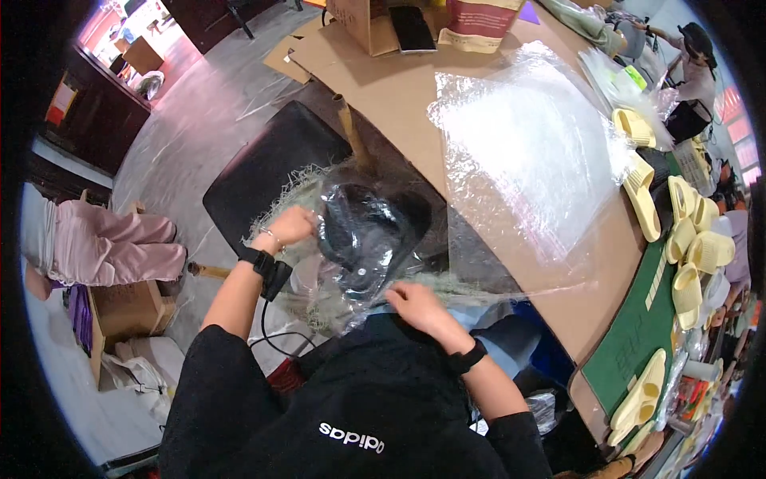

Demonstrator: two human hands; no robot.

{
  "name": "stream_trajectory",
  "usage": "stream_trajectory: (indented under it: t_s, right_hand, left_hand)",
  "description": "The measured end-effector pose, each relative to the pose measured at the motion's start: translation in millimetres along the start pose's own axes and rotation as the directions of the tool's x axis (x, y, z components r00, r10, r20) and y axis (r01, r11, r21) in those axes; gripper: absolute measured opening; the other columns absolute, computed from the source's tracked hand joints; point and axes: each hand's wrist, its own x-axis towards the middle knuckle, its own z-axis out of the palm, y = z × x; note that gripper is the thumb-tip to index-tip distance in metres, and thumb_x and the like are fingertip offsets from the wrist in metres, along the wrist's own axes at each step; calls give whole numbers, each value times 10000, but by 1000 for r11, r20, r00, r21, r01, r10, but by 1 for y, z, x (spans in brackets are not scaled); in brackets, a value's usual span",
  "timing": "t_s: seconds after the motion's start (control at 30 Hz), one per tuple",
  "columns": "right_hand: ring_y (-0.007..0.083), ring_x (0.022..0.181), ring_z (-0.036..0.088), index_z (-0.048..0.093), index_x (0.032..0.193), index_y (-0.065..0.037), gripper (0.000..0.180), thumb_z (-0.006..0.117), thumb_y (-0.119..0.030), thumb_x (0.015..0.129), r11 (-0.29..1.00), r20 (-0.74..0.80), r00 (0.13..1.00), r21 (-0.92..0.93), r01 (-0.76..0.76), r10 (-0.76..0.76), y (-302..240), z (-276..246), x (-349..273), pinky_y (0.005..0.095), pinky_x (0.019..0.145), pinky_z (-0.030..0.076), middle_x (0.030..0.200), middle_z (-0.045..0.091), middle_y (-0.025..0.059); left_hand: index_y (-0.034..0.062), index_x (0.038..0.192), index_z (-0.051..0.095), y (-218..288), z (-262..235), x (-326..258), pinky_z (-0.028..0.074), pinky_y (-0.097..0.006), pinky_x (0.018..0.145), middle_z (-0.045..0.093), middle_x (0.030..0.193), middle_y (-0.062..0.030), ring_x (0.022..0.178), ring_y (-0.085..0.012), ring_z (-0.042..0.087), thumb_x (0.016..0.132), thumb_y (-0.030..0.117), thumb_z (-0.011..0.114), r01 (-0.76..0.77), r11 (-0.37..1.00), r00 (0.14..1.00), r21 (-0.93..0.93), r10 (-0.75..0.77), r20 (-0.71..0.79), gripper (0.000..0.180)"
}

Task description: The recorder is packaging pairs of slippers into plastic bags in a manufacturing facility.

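Note:
A clear plastic bag (pixel 381 257) with a dark, glossy thing inside lies over my lap; the kind of thing I cannot make out. My left hand (pixel 295 226) is closed at the bag's left edge, fingers curled in a pinch. At its lower right edge my right hand (pixel 416 305) pinches the film, fingers bent together. Under the bag spreads a pale green cloth with a frayed fringe (pixel 299 188).
A black chair seat (pixel 275 172) stands ahead. On the cardboard-topped table (pixel 383 100) to the right lie a stack of clear bags (pixel 531 152), a black phone (pixel 412 29) and yellow slides (pixel 641 397) on a green mat (pixel 618 359). Another person's pink trousers (pixel 120 243) show at left.

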Motion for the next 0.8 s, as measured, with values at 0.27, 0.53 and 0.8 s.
stream_trajectory:
  t_s: [0.27, 0.53, 0.8]
  right_hand:
    - [331, 1087, 421, 503, 1148, -74, 540, 684, -154, 645, 465, -394, 666, -882, -79, -633, 23, -30, -8, 543, 907, 301, 1095, 521, 122]
    - [281, 956, 527, 619, 861, -81, 169, 501, -148, 761, 644, -390, 814, -764, -26, -431, 49, -30, -7, 445, 796, 406, 921, 583, 115]
    - [295, 1012, 502, 624, 932, -93, 239, 563, -166, 713, 748, -399, 846, -664, 0, -354, 80, -26, 0, 426, 840, 418, 990, 567, 106]
  left_hand:
    - [60, 1314, 381, -30, 51, 42, 359, -396, 971, 452, 1262, -241, 1177, -362, 431, 760, 424, 615, -109, 974, 803, -198, -31, -595, 703]
    - [138, 1422, 81, 12, 123, 29, 297, -453, 1006, 233, 1296, -328, 1188, -463, 310, 491, 554, 801, -61, 982, 874, -180, -35, -485, 1248]
    - [160, 1385, 260, 39, 169, 20, 187, -509, 1017, 304, 1311, -239, 1189, -449, 271, 647, 585, 672, -152, 978, 918, -146, 85, -388, 945]
